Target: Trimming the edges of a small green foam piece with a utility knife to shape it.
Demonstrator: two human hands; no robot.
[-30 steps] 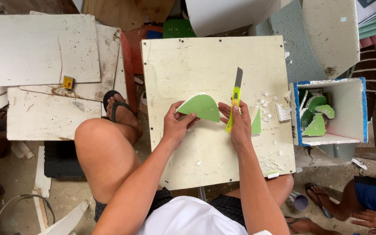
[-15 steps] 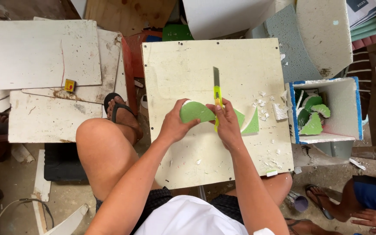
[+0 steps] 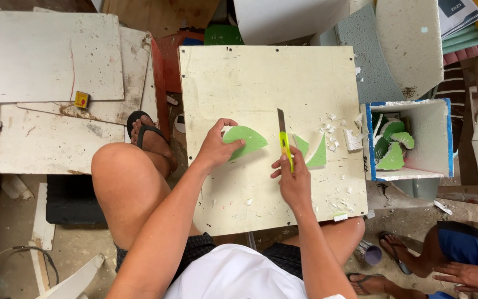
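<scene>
So you were sitting with that cream square board (image 3: 250, 77) across your lap as a worktop, knees poking out either side. Your left hand (image 3: 215, 148) was pinching the edge of a green curved foam piece (image 3: 243, 140), fingers closed on it, with the piece lying flat on the board roughly in the middle. Your right hand (image 3: 293, 181) was wrapped tight around a yellow-handled utility knife (image 3: 284, 142), blade pointing away from you and sitting just to the right of the green piece, apart from it as far as I could tell. Two smaller green offcuts (image 3: 312, 153) lay just beyond the knife, with white crumbs (image 3: 336, 132) scattered near them.

Packaging-wise: a small yellow box with a red patch (image 3: 81, 99) sat on the stacked white panels (image 3: 45, 61) off to your left. Top right there was a pile of flat booklets or packs (image 3: 460, 19), one with a dark cover; too small to say more.

Containers: a white foam box with blue edging (image 3: 438, 138) stood just off the board's right edge, with several green curved pieces (image 3: 392, 149) inside. A small purple cup (image 3: 371, 254) sat on the floor near your right leg, contents not visible.

Another person's hand (image 3: 468, 274) showed at bottom right.
</scene>
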